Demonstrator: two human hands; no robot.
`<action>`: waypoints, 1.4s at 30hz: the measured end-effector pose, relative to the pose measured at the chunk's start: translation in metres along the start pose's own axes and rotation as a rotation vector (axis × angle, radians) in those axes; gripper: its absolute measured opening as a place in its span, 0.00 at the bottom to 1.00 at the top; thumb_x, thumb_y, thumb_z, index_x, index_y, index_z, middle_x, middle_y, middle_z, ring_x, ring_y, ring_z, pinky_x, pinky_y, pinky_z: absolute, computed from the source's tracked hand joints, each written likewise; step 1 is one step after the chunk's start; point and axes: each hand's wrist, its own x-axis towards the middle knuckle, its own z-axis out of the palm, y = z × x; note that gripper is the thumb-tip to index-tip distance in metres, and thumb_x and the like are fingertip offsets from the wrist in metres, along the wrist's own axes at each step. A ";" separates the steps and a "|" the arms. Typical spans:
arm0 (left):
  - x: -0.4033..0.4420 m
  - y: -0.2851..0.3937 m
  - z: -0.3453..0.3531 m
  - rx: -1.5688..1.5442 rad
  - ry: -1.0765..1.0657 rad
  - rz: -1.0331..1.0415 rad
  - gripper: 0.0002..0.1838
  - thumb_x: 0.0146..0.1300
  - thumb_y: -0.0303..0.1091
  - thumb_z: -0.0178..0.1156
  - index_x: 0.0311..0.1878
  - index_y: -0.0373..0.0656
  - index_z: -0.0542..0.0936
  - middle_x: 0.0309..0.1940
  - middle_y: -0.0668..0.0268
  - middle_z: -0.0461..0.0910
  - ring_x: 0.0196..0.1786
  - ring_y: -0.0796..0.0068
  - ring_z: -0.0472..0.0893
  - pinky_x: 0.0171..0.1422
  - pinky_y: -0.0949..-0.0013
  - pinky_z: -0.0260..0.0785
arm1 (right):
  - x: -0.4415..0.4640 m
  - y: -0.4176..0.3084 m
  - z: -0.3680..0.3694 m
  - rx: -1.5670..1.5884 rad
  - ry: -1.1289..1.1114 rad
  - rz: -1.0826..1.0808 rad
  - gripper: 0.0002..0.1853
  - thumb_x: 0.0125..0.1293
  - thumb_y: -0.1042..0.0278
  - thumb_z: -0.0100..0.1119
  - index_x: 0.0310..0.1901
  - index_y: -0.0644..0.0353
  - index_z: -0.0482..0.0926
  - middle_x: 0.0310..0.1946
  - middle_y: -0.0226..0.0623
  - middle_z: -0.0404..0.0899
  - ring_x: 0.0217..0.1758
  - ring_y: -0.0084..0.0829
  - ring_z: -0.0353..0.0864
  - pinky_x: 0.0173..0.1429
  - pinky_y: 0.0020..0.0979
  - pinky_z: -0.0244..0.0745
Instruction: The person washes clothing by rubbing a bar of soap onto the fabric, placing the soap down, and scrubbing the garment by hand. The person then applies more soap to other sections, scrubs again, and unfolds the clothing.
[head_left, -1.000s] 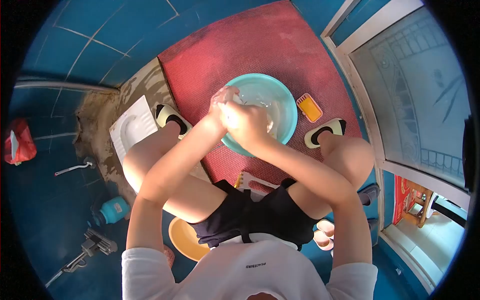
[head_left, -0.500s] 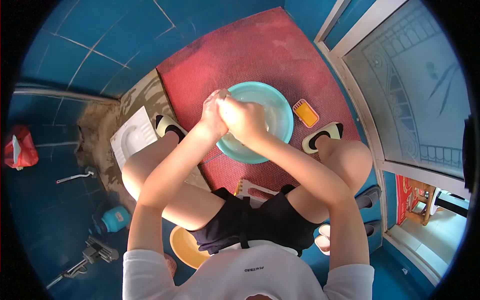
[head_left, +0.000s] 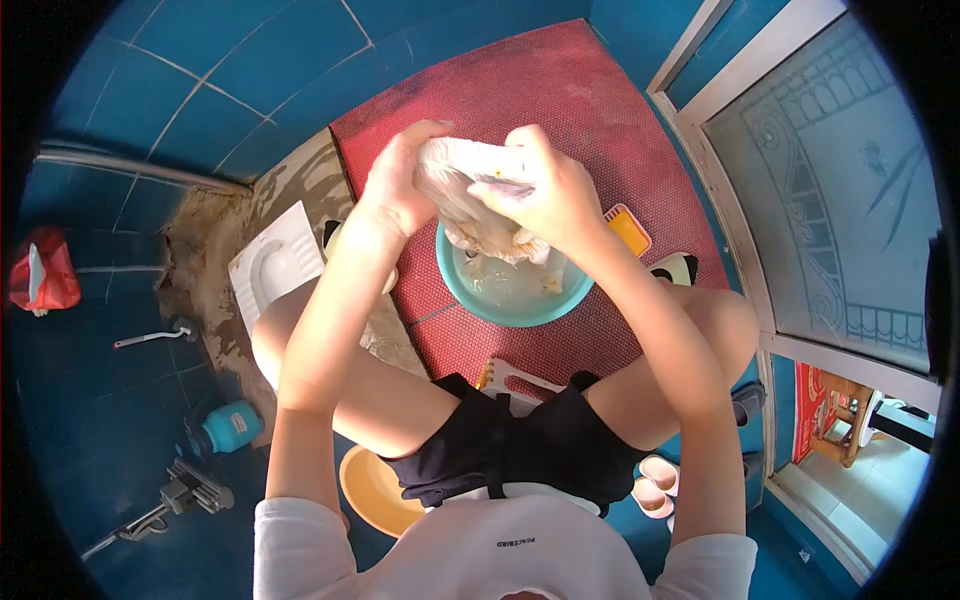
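Note:
My left hand (head_left: 400, 185) and my right hand (head_left: 550, 195) hold a wet white garment (head_left: 465, 195) stretched between them above the turquoise basin (head_left: 516, 318). It has a gathered band along the top edge and a small yellow spot near my right fingers. Its lower part hangs bunched over the basin; what kind of garment it is, I cannot tell. Cloudy water (head_left: 505, 285) shows in the basin below, with a small bit of cloth or foam at its right side. The fingers of both hands are closed on the band's two ends.
A yellow-orange soap tray (head_left: 628, 230) lies right of the basin on the red mat (head_left: 520, 85). A white squat toilet (head_left: 280, 250) is at the left. Behind my legs stand a yellow basin (head_left: 375, 490) and pink slippers (head_left: 655, 487). A glass door (head_left: 820, 170) bounds the right.
My hands were pressed together over the basin with the cloth hidden in them. Now they are apart and slightly higher, with the garment spread out between them.

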 end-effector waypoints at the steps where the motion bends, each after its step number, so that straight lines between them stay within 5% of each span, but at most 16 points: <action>1: -0.002 0.002 0.002 0.019 0.036 0.022 0.04 0.51 0.29 0.53 0.27 0.40 0.73 0.26 0.61 0.75 0.31 0.66 0.75 0.39 0.64 0.67 | 0.001 0.002 0.001 -0.007 -0.045 -0.026 0.17 0.46 0.60 0.60 0.32 0.57 0.65 0.20 0.40 0.75 0.22 0.43 0.76 0.26 0.38 0.70; 9: -0.009 -0.011 0.012 0.234 -0.051 0.249 0.01 0.50 0.27 0.54 0.26 0.41 0.73 0.21 0.68 0.73 0.27 0.76 0.74 0.34 0.73 0.67 | 0.002 0.000 0.008 -0.236 -0.087 0.035 0.07 0.48 0.64 0.54 0.20 0.57 0.75 0.15 0.43 0.73 0.21 0.42 0.75 0.26 0.38 0.70; 16: -0.015 -0.018 0.015 0.476 -0.189 0.327 0.05 0.52 0.26 0.51 0.21 0.43 0.71 0.20 0.70 0.73 0.26 0.80 0.73 0.32 0.76 0.66 | 0.001 0.001 0.006 -0.176 -0.059 0.060 0.06 0.46 0.64 0.55 0.21 0.55 0.76 0.16 0.43 0.74 0.20 0.42 0.75 0.27 0.39 0.71; 20: -0.023 -0.049 0.026 0.689 -0.197 0.429 0.13 0.51 0.24 0.49 0.12 0.46 0.65 0.12 0.78 0.62 0.16 0.90 0.58 0.20 0.81 0.48 | -0.005 -0.014 0.000 -0.299 -0.125 0.052 0.07 0.43 0.62 0.55 0.20 0.55 0.77 0.17 0.41 0.75 0.22 0.42 0.76 0.27 0.38 0.70; 26: -0.022 -0.051 0.018 0.823 -0.398 0.258 0.14 0.51 0.25 0.49 0.11 0.46 0.63 0.12 0.80 0.60 0.17 0.91 0.56 0.19 0.81 0.46 | -0.011 -0.010 0.000 -0.303 -0.200 0.029 0.09 0.41 0.60 0.55 0.19 0.56 0.76 0.17 0.40 0.75 0.22 0.40 0.76 0.26 0.37 0.70; 28: -0.030 -0.049 0.024 0.971 -0.583 -0.024 0.16 0.51 0.25 0.50 0.11 0.46 0.60 0.12 0.81 0.56 0.17 0.92 0.54 0.18 0.80 0.44 | -0.011 -0.007 0.000 -0.302 -0.198 -0.003 0.09 0.40 0.60 0.55 0.18 0.56 0.75 0.16 0.40 0.74 0.22 0.40 0.76 0.26 0.37 0.69; 29: -0.030 -0.059 0.024 1.036 -0.784 0.024 0.17 0.51 0.25 0.51 0.11 0.46 0.58 0.12 0.81 0.52 0.18 0.92 0.52 0.18 0.80 0.42 | -0.011 -0.003 0.001 -0.299 -0.247 -0.031 0.08 0.39 0.60 0.55 0.17 0.55 0.74 0.15 0.40 0.74 0.21 0.40 0.76 0.25 0.37 0.69; 30: -0.034 -0.062 0.029 1.142 -0.756 0.040 0.19 0.52 0.25 0.51 0.11 0.47 0.55 0.12 0.81 0.50 0.18 0.92 0.50 0.18 0.80 0.42 | -0.012 0.001 0.002 -0.296 -0.296 -0.058 0.08 0.39 0.61 0.55 0.15 0.55 0.72 0.14 0.40 0.73 0.20 0.40 0.75 0.24 0.38 0.68; 33: -0.023 -0.052 0.018 1.017 -0.775 -0.092 0.16 0.48 0.26 0.53 0.10 0.45 0.60 0.10 0.80 0.52 0.17 0.91 0.54 0.19 0.81 0.44 | -0.010 -0.001 -0.005 -0.256 -0.324 -0.004 0.06 0.39 0.64 0.54 0.16 0.55 0.71 0.16 0.40 0.73 0.23 0.40 0.75 0.27 0.38 0.68; 35: -0.024 -0.036 0.007 0.587 -0.771 -0.124 0.02 0.46 0.27 0.55 0.22 0.40 0.74 0.18 0.70 0.69 0.26 0.84 0.71 0.29 0.79 0.63 | -0.003 -0.006 -0.014 -0.229 -0.410 0.124 0.04 0.40 0.67 0.54 0.20 0.55 0.74 0.21 0.41 0.75 0.30 0.42 0.76 0.33 0.37 0.70; 36: -0.023 -0.035 -0.005 0.299 -0.681 -0.022 0.10 0.46 0.27 0.55 0.35 0.38 0.75 0.26 0.64 0.74 0.35 0.77 0.74 0.35 0.75 0.68 | 0.002 -0.011 -0.020 -0.162 -0.368 0.252 0.07 0.39 0.71 0.55 0.26 0.59 0.76 0.24 0.44 0.76 0.33 0.42 0.76 0.36 0.36 0.70; 38: -0.023 -0.024 -0.013 0.342 -0.427 0.150 0.08 0.47 0.28 0.51 0.32 0.37 0.73 0.24 0.65 0.72 0.32 0.76 0.73 0.34 0.74 0.66 | 0.010 0.004 -0.029 0.110 -0.380 0.240 0.11 0.38 0.76 0.55 0.28 0.64 0.76 0.26 0.48 0.75 0.33 0.41 0.77 0.36 0.34 0.69; 42: -0.018 -0.007 0.000 0.190 -0.657 0.004 0.05 0.48 0.30 0.49 0.28 0.40 0.70 0.22 0.66 0.70 0.29 0.76 0.71 0.34 0.74 0.64 | 0.013 0.007 -0.046 0.393 -0.553 0.166 0.13 0.40 0.70 0.63 0.28 0.65 0.73 0.19 0.36 0.72 0.24 0.25 0.71 0.30 0.27 0.65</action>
